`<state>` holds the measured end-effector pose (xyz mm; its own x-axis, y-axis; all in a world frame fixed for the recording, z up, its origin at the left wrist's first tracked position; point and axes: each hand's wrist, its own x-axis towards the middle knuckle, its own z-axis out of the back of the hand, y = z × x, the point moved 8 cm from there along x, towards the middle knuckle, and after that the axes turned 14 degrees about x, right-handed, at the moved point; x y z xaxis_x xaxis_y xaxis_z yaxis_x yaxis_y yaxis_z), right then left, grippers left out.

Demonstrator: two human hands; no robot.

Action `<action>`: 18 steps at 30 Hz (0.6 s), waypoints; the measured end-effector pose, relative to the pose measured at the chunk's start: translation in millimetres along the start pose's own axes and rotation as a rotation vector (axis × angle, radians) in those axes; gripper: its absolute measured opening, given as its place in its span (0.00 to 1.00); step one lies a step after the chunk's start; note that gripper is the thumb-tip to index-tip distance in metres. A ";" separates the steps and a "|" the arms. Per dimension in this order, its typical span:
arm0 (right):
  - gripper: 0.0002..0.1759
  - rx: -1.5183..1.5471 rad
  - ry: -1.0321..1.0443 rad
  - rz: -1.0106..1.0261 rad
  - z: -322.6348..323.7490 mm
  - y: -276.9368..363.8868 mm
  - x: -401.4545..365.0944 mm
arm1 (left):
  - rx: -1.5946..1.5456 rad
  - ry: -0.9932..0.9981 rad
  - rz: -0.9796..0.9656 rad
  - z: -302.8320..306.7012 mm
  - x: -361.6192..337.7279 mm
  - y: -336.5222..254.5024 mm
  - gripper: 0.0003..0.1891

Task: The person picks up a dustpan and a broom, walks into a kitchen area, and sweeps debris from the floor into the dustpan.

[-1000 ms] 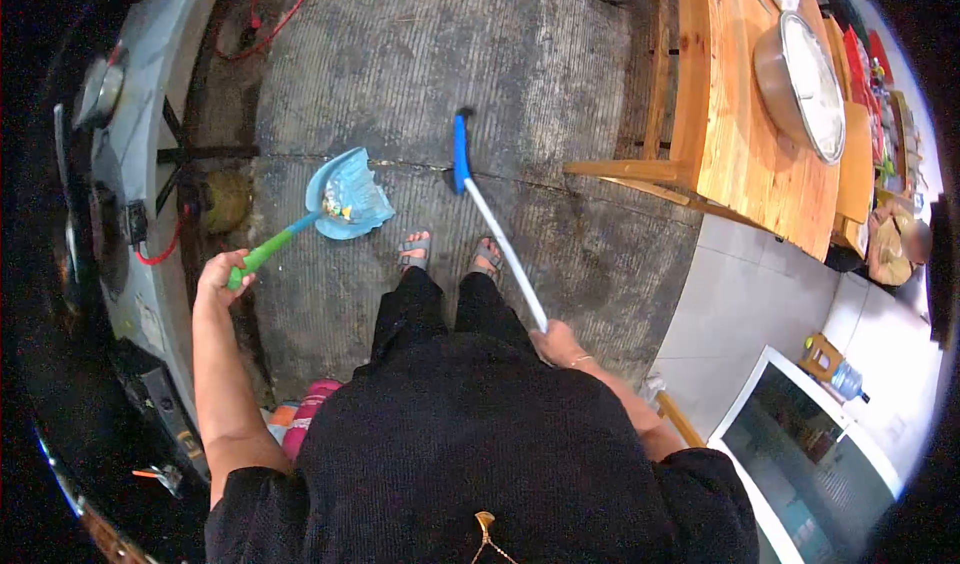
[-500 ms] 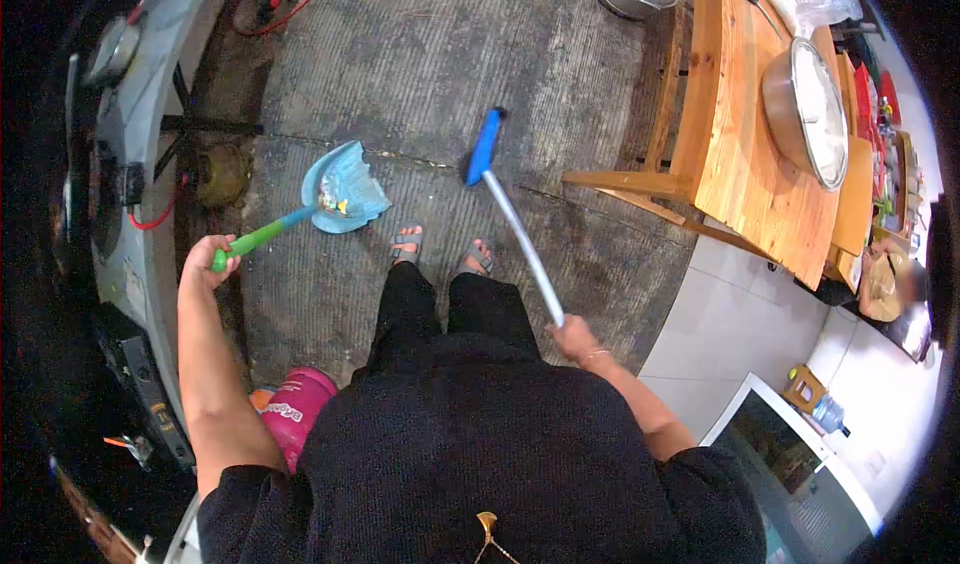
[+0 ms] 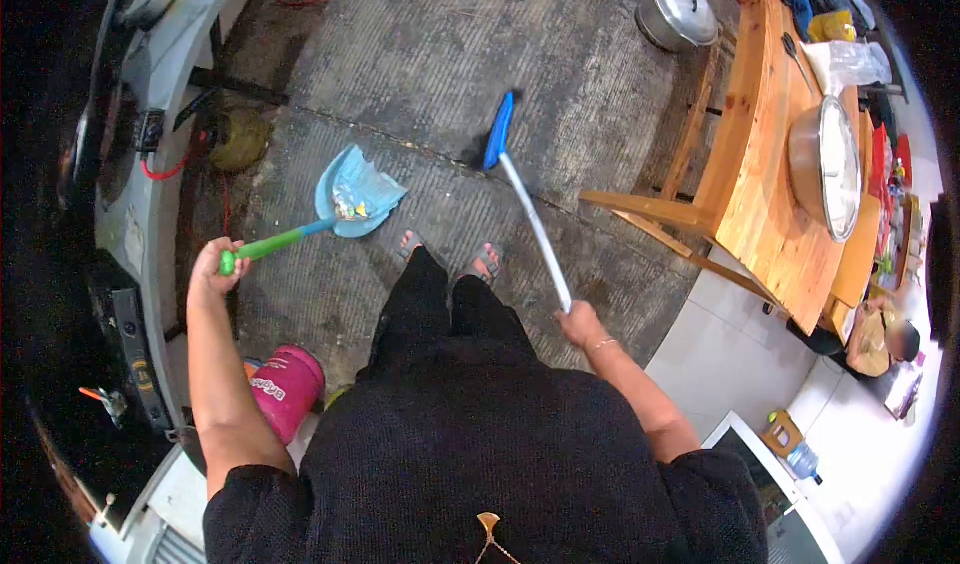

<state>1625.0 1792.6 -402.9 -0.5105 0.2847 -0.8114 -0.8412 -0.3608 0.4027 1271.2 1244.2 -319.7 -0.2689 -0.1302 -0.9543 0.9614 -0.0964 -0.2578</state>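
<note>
My left hand [image 3: 217, 266] is wrapped round the green end of a long dustpan handle. The light blue dustpan [image 3: 370, 186] is ahead of my feet on the left, its far edge ragged, with small bits of white and yellow litter inside. My right hand [image 3: 580, 324] grips the pale metal stick of a broom [image 3: 535, 222]. Its blue head, dark along the bristle side, is over the grooved floor, ahead and to the right of the dustpan.
On the right stands a wooden table [image 3: 745, 199] bearing a large metal basin [image 3: 822, 169]. Beyond its near leg sits a lidded pot [image 3: 680, 14]. A pink bucket-like container [image 3: 287, 394] is by my left side, and a counter [image 3: 135, 224] runs along the left. A person [image 3: 880, 339] sits far right.
My view has turned a little, so the table and pot appear lower and further right. Both hands keep their hold; the broom head and dustpan have shifted slightly right in view.
</note>
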 end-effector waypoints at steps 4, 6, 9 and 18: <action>0.23 0.060 0.112 -0.050 -40.1 47.1 -3.4 | -0.013 -0.056 0.006 -13.3 -0.3 8.9 0.14; 0.25 0.091 0.181 -0.043 -41.7 67.1 -5.1 | 0.014 -0.074 -0.014 -16.5 -0.3 13.1 0.13; 0.25 -0.036 0.137 0.114 -18.9 102.4 -1.6 | 0.011 -0.076 -0.041 -29.2 -14.9 10.7 0.13; 0.21 -0.052 0.182 0.030 -62.4 95.4 30.4 | -0.021 0.029 -0.095 -44.7 0.0 13.1 0.12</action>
<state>1540.3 1711.3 -415.6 -0.4910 0.1094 -0.8643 -0.8131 -0.4138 0.4095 1286.4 1287.0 -329.9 -0.3577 -0.0929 -0.9292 0.9326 -0.0859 -0.3505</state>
